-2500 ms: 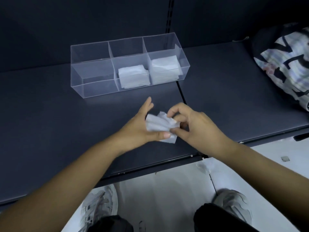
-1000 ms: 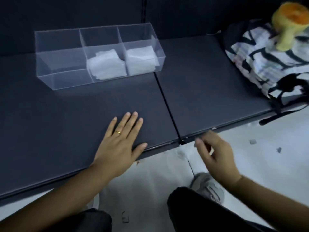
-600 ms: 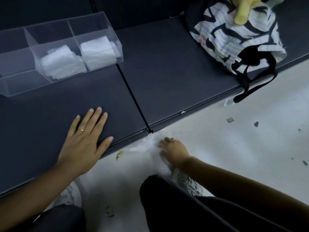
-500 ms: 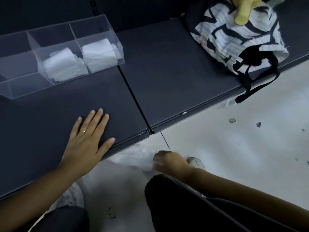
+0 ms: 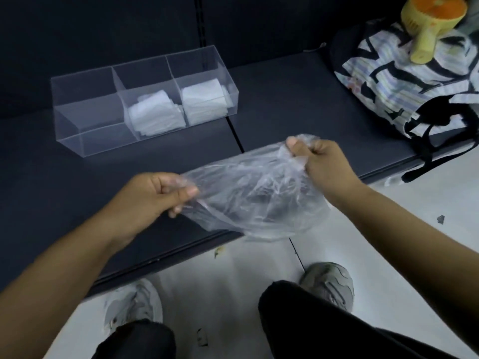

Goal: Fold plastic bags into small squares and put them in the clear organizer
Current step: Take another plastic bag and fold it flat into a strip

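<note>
A crumpled clear plastic bag hangs stretched between both hands above the front edge of the dark shelf. My left hand pinches its left end; my right hand grips its bunched right end. Behind them stands the clear organizer with three compartments. Folded white bags lie in the middle compartment and the right compartment; the left compartment holds nothing.
A dark shelf with a seam down its middle carries a striped black-and-white bag with a yellow-orange handheld fan on it at the right. Below is a pale floor with my shoes and knees.
My right hand came up from the floor with a clear bag. My left hand left the shelf top and took the bag's other end. The earlier folded bag went into the organizer.
</note>
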The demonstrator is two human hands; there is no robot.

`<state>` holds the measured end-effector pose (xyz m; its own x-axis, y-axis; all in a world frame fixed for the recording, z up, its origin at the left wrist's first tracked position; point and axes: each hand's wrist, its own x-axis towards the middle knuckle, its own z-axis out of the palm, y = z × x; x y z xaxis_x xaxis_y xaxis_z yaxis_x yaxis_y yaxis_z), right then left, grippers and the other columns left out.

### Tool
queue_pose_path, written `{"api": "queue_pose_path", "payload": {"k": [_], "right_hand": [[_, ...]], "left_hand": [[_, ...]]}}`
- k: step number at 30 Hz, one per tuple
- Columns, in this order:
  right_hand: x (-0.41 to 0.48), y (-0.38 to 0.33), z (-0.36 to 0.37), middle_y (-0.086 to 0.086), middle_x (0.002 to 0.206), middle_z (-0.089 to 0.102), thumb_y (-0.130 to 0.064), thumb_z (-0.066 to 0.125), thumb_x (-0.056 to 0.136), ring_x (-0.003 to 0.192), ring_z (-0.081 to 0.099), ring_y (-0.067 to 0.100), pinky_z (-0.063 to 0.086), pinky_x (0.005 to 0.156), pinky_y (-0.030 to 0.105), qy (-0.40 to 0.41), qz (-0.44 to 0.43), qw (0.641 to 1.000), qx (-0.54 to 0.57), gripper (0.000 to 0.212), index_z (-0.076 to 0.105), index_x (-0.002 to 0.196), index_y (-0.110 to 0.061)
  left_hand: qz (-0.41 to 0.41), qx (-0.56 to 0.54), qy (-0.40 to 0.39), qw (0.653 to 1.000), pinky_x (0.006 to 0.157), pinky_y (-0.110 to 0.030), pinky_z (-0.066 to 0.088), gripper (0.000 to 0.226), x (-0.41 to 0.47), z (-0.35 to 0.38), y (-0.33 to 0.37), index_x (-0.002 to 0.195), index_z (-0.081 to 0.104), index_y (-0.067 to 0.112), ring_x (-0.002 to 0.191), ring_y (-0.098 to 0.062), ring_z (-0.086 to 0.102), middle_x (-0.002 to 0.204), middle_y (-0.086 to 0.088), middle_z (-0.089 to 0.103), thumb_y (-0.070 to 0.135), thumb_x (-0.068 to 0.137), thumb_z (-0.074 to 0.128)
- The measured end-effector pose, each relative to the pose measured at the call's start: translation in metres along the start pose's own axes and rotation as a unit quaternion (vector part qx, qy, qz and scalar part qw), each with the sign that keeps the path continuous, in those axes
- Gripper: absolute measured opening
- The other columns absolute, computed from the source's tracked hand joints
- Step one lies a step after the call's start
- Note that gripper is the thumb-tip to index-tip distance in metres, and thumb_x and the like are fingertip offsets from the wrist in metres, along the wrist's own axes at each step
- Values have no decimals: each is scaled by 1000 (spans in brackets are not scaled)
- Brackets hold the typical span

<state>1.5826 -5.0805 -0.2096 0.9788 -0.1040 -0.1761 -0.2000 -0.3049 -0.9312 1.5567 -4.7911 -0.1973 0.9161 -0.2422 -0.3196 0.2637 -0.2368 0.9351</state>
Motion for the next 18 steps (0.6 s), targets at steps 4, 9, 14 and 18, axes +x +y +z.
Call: {"api": "queue_pose_path", "payload": {"k": [4, 9, 14, 18], "right_hand": [[38, -4, 13, 14, 73, 47, -49, 58, 91, 65, 44, 24, 42, 63, 39, -8, 37, 999, -6, 64, 51, 80, 13], [63, -2, 13, 3, 90, 62, -26, 66, 90, 78, 58, 10, 47, 73, 26, 3, 19, 989, -148, 23, 63, 107, -11], [52, -14, 29, -3, 138, 36, -28, 79, 77, 119, 47, 9, 42, 97, 24, -160, -52, 967, -192, 79, 35, 141, -39], [21, -22, 66, -6, 132, 39, -27, 77, 79, 121, 42, 4, 34, 106, 20, -256, -130, 929, -233, 73, 39, 141, -28]], "left_hand": [[-23, -27, 122, 992, 52, -12, 43, 14, 22, -33, -9, 77, 71, 14, 49, -6, 44, 55, 1, 55, 26, 82, 68], [-48, 129, 315, 939, 90, -28, 43, 29, 34, -45, -35, 113, 58, 17, 104, -18, 57, 113, 1, 57, 32, 89, 65], [115, 248, 256, 927, 110, -33, 21, 71, 24, -14, -10, 141, 37, 27, 133, -11, 27, 141, 6, 37, 71, 85, 37], [25, 270, 152, 950, 116, -36, 12, 101, 40, 13, -1, 152, 17, 28, 145, -16, 16, 158, 3, 21, 87, 70, 29]]}}
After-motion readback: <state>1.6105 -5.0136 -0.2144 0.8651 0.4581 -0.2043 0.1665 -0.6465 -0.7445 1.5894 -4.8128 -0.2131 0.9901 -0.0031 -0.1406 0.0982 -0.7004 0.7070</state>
